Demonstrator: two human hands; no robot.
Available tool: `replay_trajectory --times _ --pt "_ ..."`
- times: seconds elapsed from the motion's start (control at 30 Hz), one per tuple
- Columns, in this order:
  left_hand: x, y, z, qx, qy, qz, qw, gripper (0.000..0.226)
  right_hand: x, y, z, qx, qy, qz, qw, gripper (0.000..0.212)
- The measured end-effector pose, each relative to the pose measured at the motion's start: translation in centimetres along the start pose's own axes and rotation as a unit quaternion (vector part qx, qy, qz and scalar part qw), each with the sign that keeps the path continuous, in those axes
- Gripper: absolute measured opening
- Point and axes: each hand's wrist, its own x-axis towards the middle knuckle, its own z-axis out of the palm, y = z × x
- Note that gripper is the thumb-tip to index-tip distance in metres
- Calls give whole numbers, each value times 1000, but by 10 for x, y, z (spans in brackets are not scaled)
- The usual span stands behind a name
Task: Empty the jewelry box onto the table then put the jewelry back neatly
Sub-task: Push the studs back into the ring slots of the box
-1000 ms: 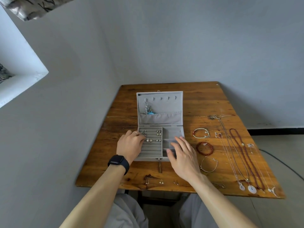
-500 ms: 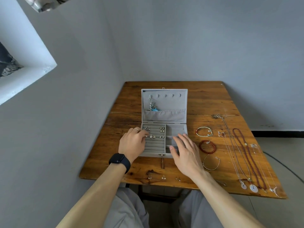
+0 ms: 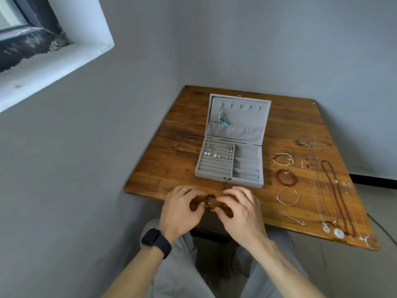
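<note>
The grey jewelry box (image 3: 227, 183) stands open in the middle of the wooden table (image 3: 167, 168), its lid upright. Several earrings (image 3: 217, 155) sit in the ring rolls on its left side, and a chain with a blue piece (image 3: 222, 119) hangs inside the lid. The right compartments look bare. My left hand (image 3: 180, 209) and my right hand (image 3: 240, 209) rest at the table's near edge, fingers curled down around small loose earrings (image 3: 209, 202) lying between them. Neither hand visibly holds anything.
Right of the box lie three bracelets: a thin one (image 3: 282, 154), a red bead one (image 3: 277, 177) and a silver bangle (image 3: 287, 204). Long silver chains (image 3: 318, 186) and a dark red bead necklace (image 3: 337, 196) stretch along the right edge. A wall adjoins the table's left side.
Both hands have drawn back from the box to the table's near edge, over the loose earrings. The camera has tilted and shifted, so the box now sits farther off.
</note>
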Motion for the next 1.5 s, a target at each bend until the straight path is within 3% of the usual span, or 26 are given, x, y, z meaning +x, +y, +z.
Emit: replay_trajectory --times 0.6,0.83,0.93,1.1,1.5 --pt "-3 -2 11 7 11 -12 1000 9 14 -19 2 -18 -13 -16 1000 8" --pt "29 -25 0 -96 71 -158 980 6 57 12 -19 21 12 26 999 5" --pt "32 -26 6 -72 106 -190 973 6 81 30 -26 8 -26 64 998 6" --pt "22 -23 24 -10 187 -162 969 4 113 40 -29 -18 -116 82 990 8" --pt "22 -25 24 -8 201 -135 970 5 151 24 -33 -114 -207 50 970 13"
